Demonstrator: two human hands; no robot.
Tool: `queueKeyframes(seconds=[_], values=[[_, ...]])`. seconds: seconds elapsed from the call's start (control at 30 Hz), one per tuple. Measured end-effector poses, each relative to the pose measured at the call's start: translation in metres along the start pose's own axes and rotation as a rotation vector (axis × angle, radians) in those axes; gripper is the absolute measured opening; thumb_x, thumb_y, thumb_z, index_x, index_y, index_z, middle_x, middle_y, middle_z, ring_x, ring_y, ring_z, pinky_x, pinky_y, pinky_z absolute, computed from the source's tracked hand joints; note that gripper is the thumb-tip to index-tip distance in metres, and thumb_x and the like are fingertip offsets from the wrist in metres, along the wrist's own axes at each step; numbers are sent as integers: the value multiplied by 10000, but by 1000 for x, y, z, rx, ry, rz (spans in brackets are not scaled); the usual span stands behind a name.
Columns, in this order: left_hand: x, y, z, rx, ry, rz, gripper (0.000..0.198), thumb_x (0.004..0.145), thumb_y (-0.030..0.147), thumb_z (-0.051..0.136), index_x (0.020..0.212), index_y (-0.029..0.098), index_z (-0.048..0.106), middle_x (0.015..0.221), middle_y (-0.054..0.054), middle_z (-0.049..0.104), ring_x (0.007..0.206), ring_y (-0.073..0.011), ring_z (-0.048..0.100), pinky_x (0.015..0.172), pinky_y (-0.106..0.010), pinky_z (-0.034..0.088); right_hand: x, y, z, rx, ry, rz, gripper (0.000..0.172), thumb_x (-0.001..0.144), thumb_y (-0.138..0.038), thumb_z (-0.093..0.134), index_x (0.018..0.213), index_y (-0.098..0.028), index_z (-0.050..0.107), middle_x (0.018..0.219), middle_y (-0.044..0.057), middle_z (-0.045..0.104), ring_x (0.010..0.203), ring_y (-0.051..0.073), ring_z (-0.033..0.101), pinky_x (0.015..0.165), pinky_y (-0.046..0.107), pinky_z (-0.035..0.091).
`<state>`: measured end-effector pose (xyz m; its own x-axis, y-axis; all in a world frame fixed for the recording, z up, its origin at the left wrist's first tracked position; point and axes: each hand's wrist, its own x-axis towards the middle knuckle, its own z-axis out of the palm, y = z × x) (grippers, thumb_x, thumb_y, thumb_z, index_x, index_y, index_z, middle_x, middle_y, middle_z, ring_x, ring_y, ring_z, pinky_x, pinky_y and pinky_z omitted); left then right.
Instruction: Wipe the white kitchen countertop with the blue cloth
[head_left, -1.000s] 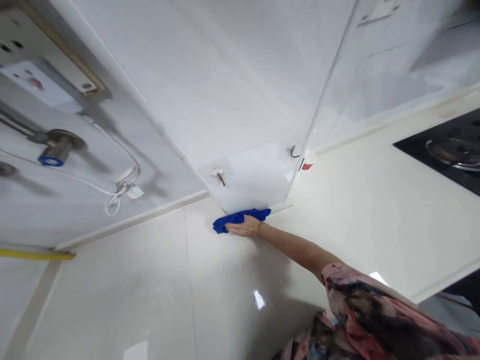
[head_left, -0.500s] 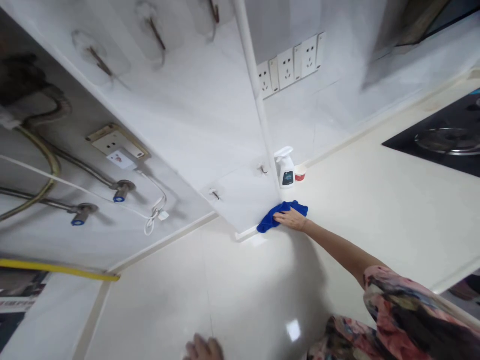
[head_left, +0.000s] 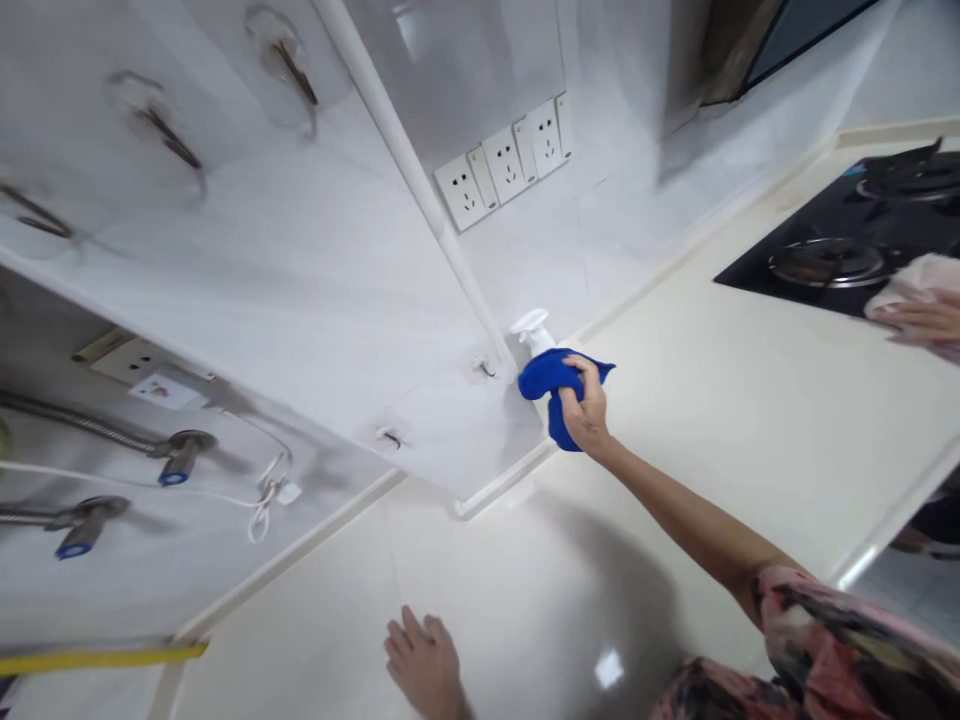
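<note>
My right hand (head_left: pixel 589 410) grips a bunched blue cloth (head_left: pixel 551 375) beside the lower end of the white wall edge, a little above the counter. Behind the cloth stands a white spray bottle (head_left: pixel 534 330); only its trigger head and neck show, the rest being covered. My left hand (head_left: pixel 424 660) rests palm down on the pale countertop (head_left: pixel 315 600), fingers stretched out and holding nothing.
A black gas hob (head_left: pixel 810 260) lies at the right, where another person's hand (head_left: pixel 926 315) holds a pale pink cloth (head_left: pixel 919 285). Wall sockets (head_left: pixel 502 165) are above the bottle. Hooks (head_left: pixel 390 435), valves (head_left: pixel 176 465) and a white cable (head_left: pixel 259 515) are on the left.
My right hand has lifted the blue cloth off the wall's base and bunched it up in front of the spray bottle. My left hand shows more fully. Another person's hand has come into view.
</note>
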<state>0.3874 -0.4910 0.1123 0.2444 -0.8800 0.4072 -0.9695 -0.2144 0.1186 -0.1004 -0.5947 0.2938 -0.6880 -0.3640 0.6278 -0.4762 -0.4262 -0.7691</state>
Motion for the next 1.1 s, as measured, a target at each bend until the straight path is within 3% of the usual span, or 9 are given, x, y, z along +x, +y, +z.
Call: queueKeyframes(seconds=[0.1,0.23,0.47,0.57,0.67,0.77,0.93,1.0,1.1], values=[[-8,3,-3,-39,25,31,660,996,407,443,1544,71,594,1554,-322,582,1513,-481,496,1152,-693,478,3,-18,47,-18,-28,45,471,1049,-357,423,1489,-204,498,1325,135,662,1263,268,640,1174,534,517],[-10,8,-12,-29,-42,21,698,1047,447,358,1503,-16,612,1588,-364,522,1545,-496,453,1195,-681,449,-23,11,80,-152,7,47,594,1044,-406,338,1572,-145,413,1364,202,606,1345,331,592,1202,585,474],[-14,10,-13,-36,-171,-98,711,1085,486,327,1584,26,538,1686,-305,434,1620,-451,347,1288,-650,343,-126,102,58,-380,52,242,647,1052,-467,213,1560,-116,408,1354,243,569,1368,362,565,1203,649,444],[-15,12,-15,-29,-192,-114,698,1090,474,333,1595,33,526,1699,-297,419,1632,-434,332,1298,-642,332,-160,117,54,-456,56,324,656,1067,-503,205,1527,-90,425,1323,256,570,1351,375,559,1203,667,437],[-14,14,-15,-18,-176,-93,698,1092,470,327,1580,18,538,1692,-305,424,1625,-441,341,1291,-647,339,-184,111,55,-496,5,383,675,1073,-504,235,1533,-35,387,1396,316,532,1434,416,466,1224,704,388],[-15,14,-14,-10,-144,-84,687,1089,462,334,1563,17,556,1676,-308,447,1618,-439,357,1282,-645,350,-213,89,58,-537,-153,423,677,1052,-491,332,1513,-2,409,1476,375,489,1486,486,396,1204,784,352],[-17,16,-14,-22,-141,-78,661,1085,439,359,1575,37,548,1668,-304,463,1613,-422,372,1278,-629,358,-267,49,68,-643,-628,410,572,999,-337,462,1394,58,586,1421,425,559,1368,537,523,1133,815,384],[-18,17,-16,-33,-148,-82,656,1085,429,363,1574,34,550,1668,-305,462,1611,-419,375,1283,-623,351,-280,40,72,-721,-821,347,574,990,-261,463,1458,51,575,1436,419,568,1318,525,569,1102,798,417],[-18,20,-17,-51,-137,-104,636,1070,406,396,1569,48,562,1672,-293,465,1610,-414,376,1289,-621,342,-286,30,73,-690,-1001,136,598,986,-167,373,1523,18,561,1414,397,610,1217,481,630,1041,766,480]])
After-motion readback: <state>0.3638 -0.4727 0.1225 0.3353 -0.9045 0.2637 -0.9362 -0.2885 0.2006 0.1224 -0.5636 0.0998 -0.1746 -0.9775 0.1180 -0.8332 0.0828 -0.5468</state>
